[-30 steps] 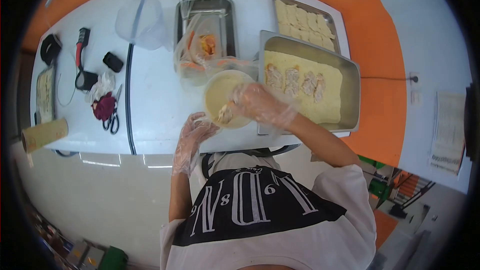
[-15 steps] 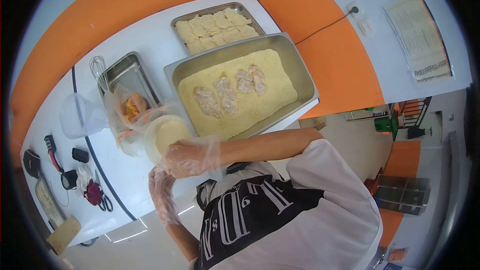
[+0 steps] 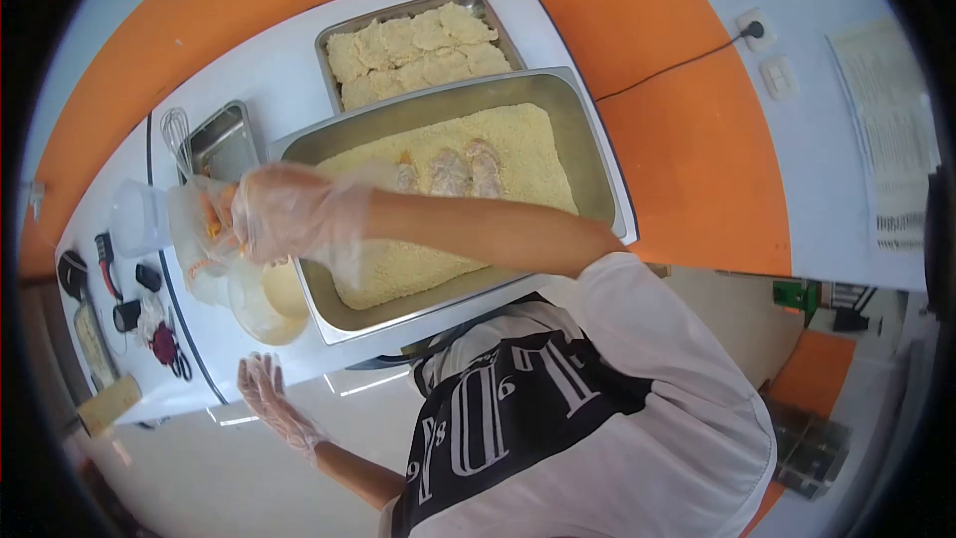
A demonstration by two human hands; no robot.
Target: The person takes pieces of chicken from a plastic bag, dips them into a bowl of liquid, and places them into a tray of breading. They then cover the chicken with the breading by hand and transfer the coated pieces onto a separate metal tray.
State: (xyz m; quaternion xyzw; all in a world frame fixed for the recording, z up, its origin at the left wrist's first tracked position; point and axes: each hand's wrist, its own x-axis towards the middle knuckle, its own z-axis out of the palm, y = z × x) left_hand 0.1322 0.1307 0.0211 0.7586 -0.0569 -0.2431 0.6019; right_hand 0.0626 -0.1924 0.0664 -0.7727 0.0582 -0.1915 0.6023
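Observation:
My right hand (image 3: 289,214), in a clear plastic glove, reaches over a plastic bag (image 3: 199,264) with orange pieces in it. Its fingertips are at the bag, blurred and partly hidden. My left hand (image 3: 265,389), also gloved, hangs off the table's front edge with fingers loosely extended and nothing in it. Beside the bag stands a translucent tub of pale batter (image 3: 286,301). A deep steel pan (image 3: 558,90) holds yellow crumbs with coated meat pieces (image 3: 448,172) on top; my right forearm covers part of it.
Behind the pan, a tray (image 3: 486,8) carries breaded pieces (image 3: 418,52). A whisk (image 3: 177,139) leans at a smaller steel tray (image 3: 224,134). Leftward are a clear plastic container (image 3: 139,219), a red-and-black handled tool (image 3: 106,264) and scissors (image 3: 181,367). A cable (image 3: 677,68) runs along the wall.
My right hand has moved from the batter tub up and left to the bag, its forearm now crossing the pan. My left hand has separated from it, moving left and lower.

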